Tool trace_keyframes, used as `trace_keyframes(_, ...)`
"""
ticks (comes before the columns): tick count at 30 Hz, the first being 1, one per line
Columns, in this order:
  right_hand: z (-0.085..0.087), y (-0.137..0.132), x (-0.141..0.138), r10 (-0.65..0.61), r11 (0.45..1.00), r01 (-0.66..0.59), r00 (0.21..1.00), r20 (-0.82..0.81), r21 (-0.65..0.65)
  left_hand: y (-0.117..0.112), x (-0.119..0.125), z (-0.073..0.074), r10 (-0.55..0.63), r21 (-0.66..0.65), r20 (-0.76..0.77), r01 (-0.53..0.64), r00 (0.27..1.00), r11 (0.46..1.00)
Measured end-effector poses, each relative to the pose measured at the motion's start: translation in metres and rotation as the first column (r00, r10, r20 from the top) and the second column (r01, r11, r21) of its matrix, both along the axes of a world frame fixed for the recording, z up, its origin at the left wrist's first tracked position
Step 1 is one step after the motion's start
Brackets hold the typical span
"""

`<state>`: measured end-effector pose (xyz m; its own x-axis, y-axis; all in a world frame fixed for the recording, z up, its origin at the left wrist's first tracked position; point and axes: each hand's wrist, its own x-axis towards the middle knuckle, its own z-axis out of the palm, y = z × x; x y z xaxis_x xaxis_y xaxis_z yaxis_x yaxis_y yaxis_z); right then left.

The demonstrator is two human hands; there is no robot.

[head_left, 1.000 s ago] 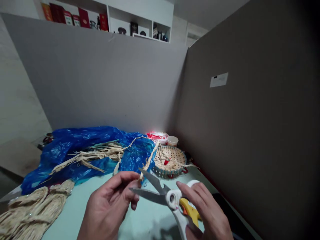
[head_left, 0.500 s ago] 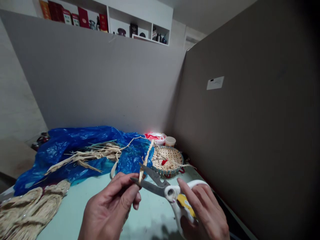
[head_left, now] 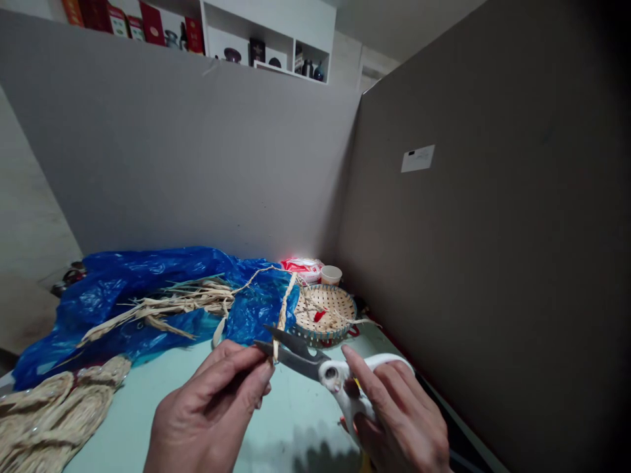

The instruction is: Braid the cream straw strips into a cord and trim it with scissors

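Note:
My left hand (head_left: 211, 401) pinches the lower end of a twisted straw cord (head_left: 282, 314) between thumb and forefinger. The cord rises from there and bends back toward the straw pile. My right hand (head_left: 399, 414) is wrapped round the white handles of a pair of scissors (head_left: 323, 368), its forefinger stretched along the handle. The dark blades lie on both sides of the cord, just above my left fingertips, with a narrow gap between them. The palm side of each hand is hidden.
A bundle of dry straw (head_left: 197, 301) lies on blue plastic sheeting (head_left: 142, 266). Behind the scissors stand a woven basket (head_left: 345, 305), a paper cup (head_left: 331, 274) and a red-white packet (head_left: 302, 268). Woven straw pieces (head_left: 69, 414) lie at the left. Grey partitions (head_left: 246, 157) enclose the table (head_left: 286, 420).
The scissor blades have come closer together around the cord, and the right hand's grip has tightened. The whole view has shifted slightly.

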<state>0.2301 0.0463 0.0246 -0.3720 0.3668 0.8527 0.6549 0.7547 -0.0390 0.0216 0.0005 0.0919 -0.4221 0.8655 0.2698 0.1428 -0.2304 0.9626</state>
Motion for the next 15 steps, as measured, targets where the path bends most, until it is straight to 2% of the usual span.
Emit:
trace_keyframes(4,0.000,0.003,0.001,0.027,0.999,-0.027,1.000,0.000,0.020,0.001,-0.001,-0.002,0.009,0.009,0.011,-0.009,1.000,1.000)
trace_keyframes(6,0.001,0.004,0.001,0.027,0.999,-0.028,1.000,0.014,0.035,0.002,-0.004,-0.005,0.025,0.044,-0.038,-0.023,0.999,0.999)
trace_keyframes(11,-0.002,0.006,-0.001,0.041,0.997,-0.041,0.999,0.001,0.058,0.007,-0.013,-0.011,-0.016,0.083,-0.203,0.034,0.979,0.996)
trace_keyframes(15,-0.006,0.007,-0.003,0.023,0.999,-0.023,1.000,-0.010,0.042,0.009,-0.015,-0.013,-0.008,0.088,-0.220,0.028,0.976,0.996)
